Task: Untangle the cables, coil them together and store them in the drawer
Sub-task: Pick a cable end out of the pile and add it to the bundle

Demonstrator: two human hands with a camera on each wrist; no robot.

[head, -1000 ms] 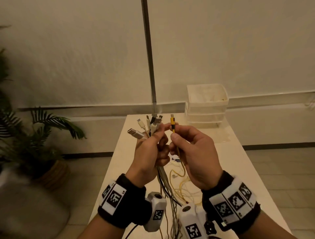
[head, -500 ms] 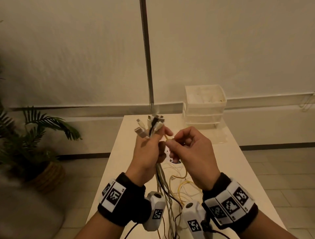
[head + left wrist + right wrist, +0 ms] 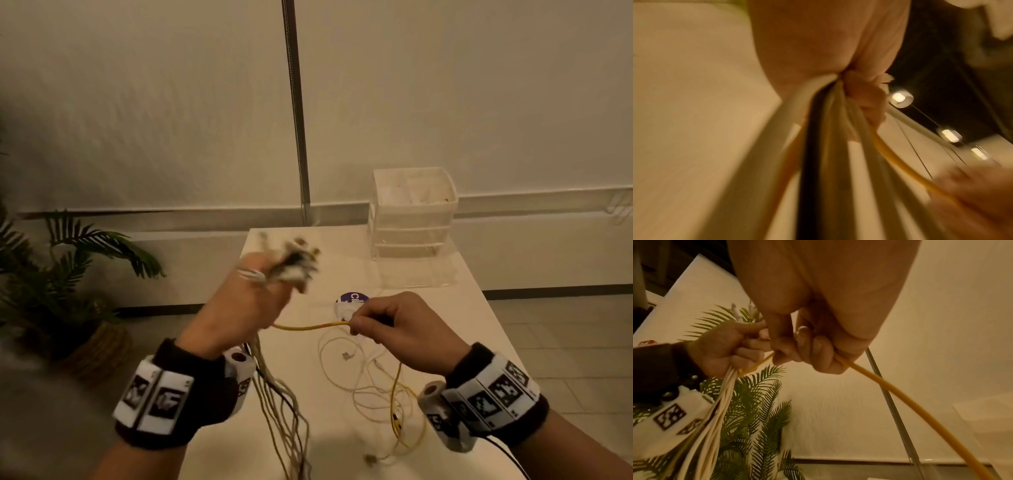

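The left hand (image 3: 239, 308) clenches a bundle of cables (image 3: 277, 394) above the table's (image 3: 479, 325) left edge, plug ends fanned above the fist. The right hand (image 3: 397, 329) pinches the yellow cable (image 3: 308, 327), stretched level between the two fists. To do this well, I'd slide the pinch along slowly (slack still lies looped on the table) so snags show early. The drawer unit (image 3: 412, 212) stands at the far right corner. Only the right wrist view shows the cable leaving under the curled fingers (image 3: 812, 347).
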